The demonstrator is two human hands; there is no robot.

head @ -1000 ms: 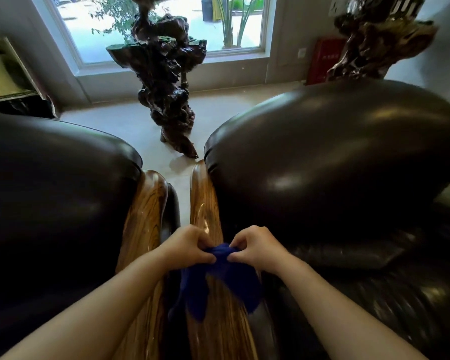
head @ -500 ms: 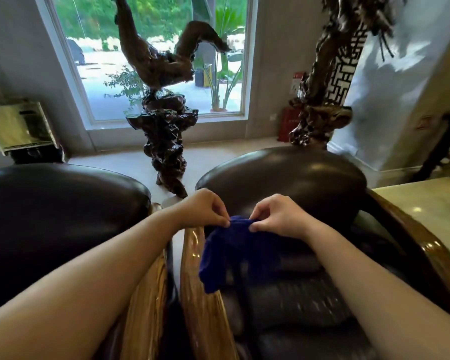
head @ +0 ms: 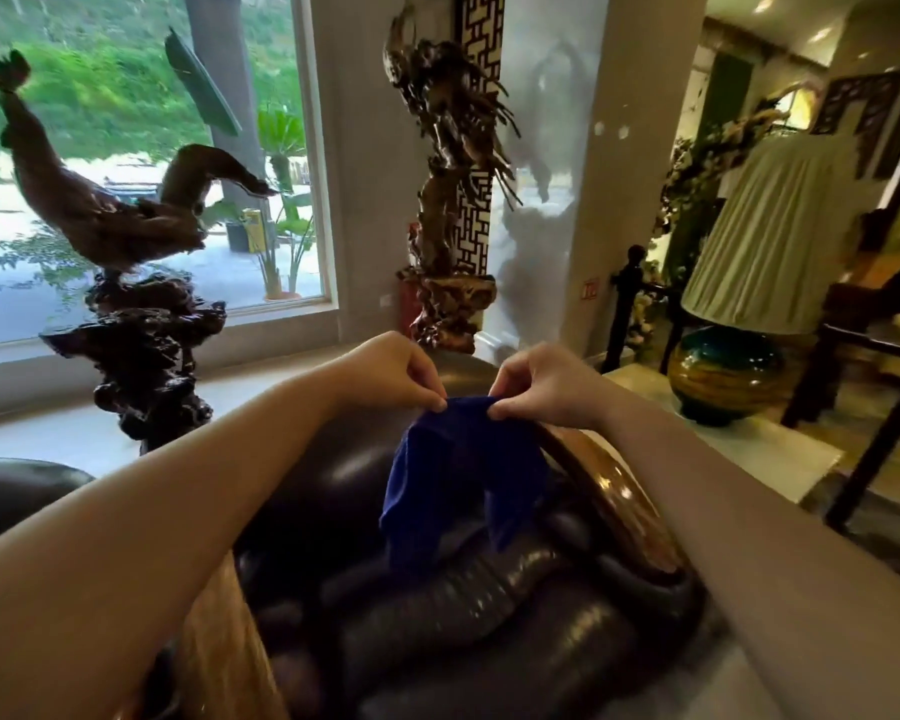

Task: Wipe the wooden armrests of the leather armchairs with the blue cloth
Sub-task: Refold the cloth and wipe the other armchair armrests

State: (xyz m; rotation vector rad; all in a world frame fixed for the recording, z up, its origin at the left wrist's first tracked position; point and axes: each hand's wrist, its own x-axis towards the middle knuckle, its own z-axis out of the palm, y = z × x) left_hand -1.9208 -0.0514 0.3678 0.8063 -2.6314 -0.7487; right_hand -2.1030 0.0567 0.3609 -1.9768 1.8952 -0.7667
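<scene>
Fingertips of both hands pinch the top edge of the blue cloth (head: 461,470): the left hand (head: 393,374) nips it between thumb and forefinger, the right hand (head: 544,384) does the same just beside it, and the other fingers curl in loosely. Held this way, the cloth hangs in two limp folds in the air above the seat of the dark leather armchair (head: 437,641), touching no wood that I can make out.

To my eye the step in hand is readying the cloth, shaking it out or refolding it, before it meets the next armrest. The far wooden armrest (head: 611,491) curves just to the right of the hanging cloth, glossy, with a bright glare on it; the near wooden armrest (head: 219,641) shows under the left forearm.

To do this well, I would gather the loose folds into a flat pad rather than wipe with a dangling tail, since a trailing corner is likely to drag over the leather and miss the wood. One hand should then press the pad flat on the rail and run along its curve, wrapping over the rounded edge. Polished wood of this kind probably shows streaks, so long strokes along the grain seem wiser than short scrubs. The lamp (head: 749,283) on the side table (head: 780,454) stands near the right elbow; a wide swing there may be risky.
</scene>
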